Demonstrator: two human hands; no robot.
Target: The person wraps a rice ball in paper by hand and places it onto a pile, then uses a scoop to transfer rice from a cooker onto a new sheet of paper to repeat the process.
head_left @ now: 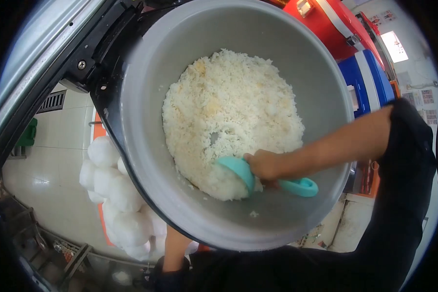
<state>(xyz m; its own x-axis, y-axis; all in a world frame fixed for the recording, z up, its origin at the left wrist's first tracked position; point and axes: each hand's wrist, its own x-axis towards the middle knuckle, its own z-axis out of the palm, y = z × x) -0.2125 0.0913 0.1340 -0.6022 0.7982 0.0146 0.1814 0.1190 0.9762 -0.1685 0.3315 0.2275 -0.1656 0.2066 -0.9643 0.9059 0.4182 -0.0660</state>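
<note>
My right hand (265, 165) is wrapped round the handle of a teal scoop (241, 171). The scoop's bowl is tipped down into white cooked rice (238, 102) near the front of a large grey pot (321, 102). Rice lies heaped against the bowl's left side, and a small hollow shows just above it. Yellowish-brown patches mark parts of the rice. Below the pot's lower left rim, my left wrist (176, 241) reaches up beside white rounded bundles (129, 228); the rim hides its fingers.
A black hinge bracket (95, 63) and a raised lid edge stand at the pot's left. Red (321, 24) and blue (370, 80) cooler boxes are beyond its right side. Pale floor tiles (48, 155) show at left, with a metal rack (68, 263) at lower left.
</note>
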